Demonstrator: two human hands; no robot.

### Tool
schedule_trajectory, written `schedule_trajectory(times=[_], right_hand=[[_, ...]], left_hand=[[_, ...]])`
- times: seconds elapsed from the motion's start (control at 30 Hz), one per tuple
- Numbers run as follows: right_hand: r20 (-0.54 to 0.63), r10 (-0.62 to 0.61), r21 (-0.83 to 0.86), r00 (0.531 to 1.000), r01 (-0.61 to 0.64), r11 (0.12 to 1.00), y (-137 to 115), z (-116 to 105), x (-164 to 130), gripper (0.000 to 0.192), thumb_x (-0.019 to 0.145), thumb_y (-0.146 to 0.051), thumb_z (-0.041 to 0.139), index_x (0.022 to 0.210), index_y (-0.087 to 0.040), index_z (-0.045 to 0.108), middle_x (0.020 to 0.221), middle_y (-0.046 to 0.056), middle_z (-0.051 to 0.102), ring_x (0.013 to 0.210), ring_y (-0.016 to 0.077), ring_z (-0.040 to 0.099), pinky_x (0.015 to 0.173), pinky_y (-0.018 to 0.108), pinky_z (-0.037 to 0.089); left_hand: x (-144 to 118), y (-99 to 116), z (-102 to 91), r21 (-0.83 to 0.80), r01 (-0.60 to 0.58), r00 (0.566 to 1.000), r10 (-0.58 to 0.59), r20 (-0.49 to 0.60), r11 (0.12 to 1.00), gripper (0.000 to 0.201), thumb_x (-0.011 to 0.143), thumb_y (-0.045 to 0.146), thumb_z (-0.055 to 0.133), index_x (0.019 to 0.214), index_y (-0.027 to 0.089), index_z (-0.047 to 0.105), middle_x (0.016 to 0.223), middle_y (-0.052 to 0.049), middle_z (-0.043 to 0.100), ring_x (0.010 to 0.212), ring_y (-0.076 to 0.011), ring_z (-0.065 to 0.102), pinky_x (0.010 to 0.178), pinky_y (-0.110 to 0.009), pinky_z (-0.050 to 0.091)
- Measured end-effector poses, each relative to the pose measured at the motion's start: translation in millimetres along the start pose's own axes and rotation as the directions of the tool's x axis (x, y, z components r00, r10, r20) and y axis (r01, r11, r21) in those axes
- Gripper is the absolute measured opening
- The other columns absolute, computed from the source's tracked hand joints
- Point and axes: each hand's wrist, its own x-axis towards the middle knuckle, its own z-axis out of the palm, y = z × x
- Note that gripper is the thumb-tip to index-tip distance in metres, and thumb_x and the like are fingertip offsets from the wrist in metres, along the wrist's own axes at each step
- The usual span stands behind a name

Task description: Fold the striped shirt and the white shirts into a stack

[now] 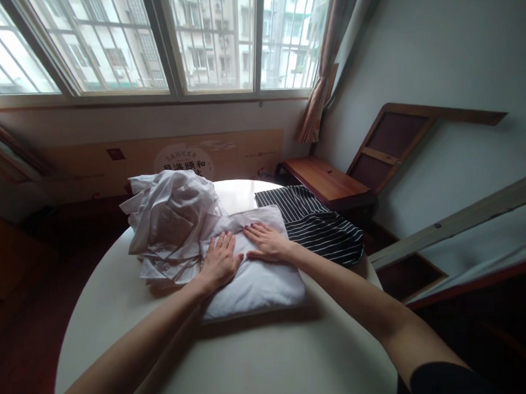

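Under the left hand [222, 262] and the right hand [268, 242]: a folded white cloth [259, 288] lay flat on the worktop [263, 361].
Left grip: it was spread palm down on the cloth's left part, fingers straight, clamped on nothing.
Right grip: it too lay flat and unclenched, fingers slanting leftward, the two thumbs near each other.
Reason for the hold: flat palms probably spread the pressure, so soft layers could lie level without being pinched.
White clothes [171, 216]: they sat in a crumpled heap just left of the grip, against the folded cloth, likely put there for easy reach.
Striped cloth [324, 232]: black with white lines, it lay right of the grip, beside the folded cloth, perhaps to keep it apart from the white heap.
Worktop edge: pale and rounded, it curved around on both sides of the grip.
Beyond the grip: a printed panel [234, 144] stood below a window [214, 38] with bars outside; a curtain [316, 115] hung at its right end.
Farther right of the grip: a wooden seat [328, 177] stood near a pale wall [471, 45].
Floor [24, 345]: dark reddish, it showed left of the grip, below the worktop.
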Motion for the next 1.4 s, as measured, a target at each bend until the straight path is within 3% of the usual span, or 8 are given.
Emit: schedule_trajectory(times=[0.27,0.37,0.5,0.83,0.97,1.07,1.3,1.4], right_hand=[[-0.103,0.399,-0.074,0.911,-0.407,0.91,34.2,-19.8,19.2,0.077,0.092,-0.058,0.027,0.144,-0.001,0.028,0.15,0.021,0.023,0.141,0.0313,0.014,0.114,0.047,0.007],[-0.202,0.239,-0.057,0.95,-0.255,0.965,7.1,-14.1,23.1,0.079,0.092,-0.058,0.023,0.145,0.0,0.022,0.152,0.02,0.017,0.142,0.0293,0.01,0.115,0.043,0.009],[-0.035,0.061,0.02,0.998,-0.06,0.998,-12.2,3.8,17.4,0.08,0.09,-0.065,0.019,0.147,-0.008,0.023,0.153,0.017,0.02,0.141,0.0278,0.016,0.114,0.043,0.014],[-0.072,0.522,-0.048,0.85,-0.525,0.85,24.1,-10.3,-23.6,0.084,0.089,-0.063,0.029,0.144,0.001,0.025,0.151,0.022,0.02,0.142,0.0326,0.011,0.114,0.048,0.009],[-0.221,0.343,-0.018,0.913,-0.355,0.935,-18.9,-7.4,-73.1,0.079,0.091,-0.059,0.03,0.147,-0.004,0.021,0.153,0.019,0.017,0.142,0.0297,0.008,0.115,0.046,0.013],[-0.104,0.067,-0.002,0.992,-0.068,0.998,-51.5,2.0,-110.4,0.077,0.09,-0.061,0.032,0.148,-0.011,0.021,0.153,0.015,0.018,0.143,0.0271,0.009,0.115,0.047,0.015],[0.014,0.135,0.346,0.991,-0.131,0.929,-68.0,6.9,-160.6,0.078,0.085,-0.059,0.048,0.144,-0.01,0.032,0.153,0.017,0.019,0.142,0.0303,0.013,0.115,0.049,0.014],[-0.045,0.509,0.762,0.86,-0.3,0.574,-72.7,-0.8,-166.1,0.062,0.085,-0.053,0.052,0.134,-0.016,0.047,0.149,0.013,0.032,0.138,0.0299,0.028,0.112,0.048,0.025]], left_hand=[[-0.1,-4.9,-8.1,-0.044,-0.036,0.995,0.04,0.092,0.998,0.071,0.09,0.054,0.032,0.141,0.006,0.034,0.148,-0.019,0.032,0.139,-0.0319,0.023,0.111,-0.049,0.019],[11.8,-19.0,-20.1,-0.066,-0.16,0.982,0.165,0.087,0.985,0.061,0.094,0.047,0.028,0.142,0.01,0.034,0.148,-0.016,0.033,0.139,-0.0263,0.024,0.112,-0.044,0.019],[31.1,-48.3,-22.3,-0.014,-0.196,0.973,0.196,0.121,0.98,0.059,0.094,0.045,0.028,0.141,0.011,0.036,0.148,-0.015,0.033,0.14,-0.0243,0.023,0.113,-0.04,0.018],[6.3,-34.9,-30.3,-0.106,-0.088,0.992,0.098,0.084,0.99,0.069,0.093,0.051,0.029,0.141,0.003,0.033,0.148,-0.021,0.03,0.139,-0.0277,0.024,0.113,-0.039,0.021],[-56.4,-16.7,-47.7,-0.17,-0.414,0.898,0.432,0.085,0.894,0.079,0.086,0.062,0.04,0.148,0.016,0.023,0.154,-0.013,0.019,0.142,-0.0293,0.012,0.115,-0.044,0.014],[-89.6,-14.4,-43.1,-0.199,-0.491,0.846,0.519,0.125,0.848,0.082,0.084,0.062,0.044,0.15,0.022,0.016,0.155,-0.011,0.015,0.142,-0.0315,0.011,0.115,-0.046,0.014],[-113.2,-18.6,-38.0,-0.412,-0.364,0.859,0.472,0.197,0.835,0.083,0.079,0.063,0.052,0.147,0.023,0.027,0.154,-0.01,0.018,0.142,-0.034,0.011,0.114,-0.049,0.014],[-124.5,-12.9,-44.6,-0.688,0.013,0.99,0.086,0.109,0.725,0.069,0.08,0.054,0.057,0.139,0.023,0.042,0.15,-0.009,0.031,0.14,-0.0311,0.022,0.114,-0.046,0.019]])
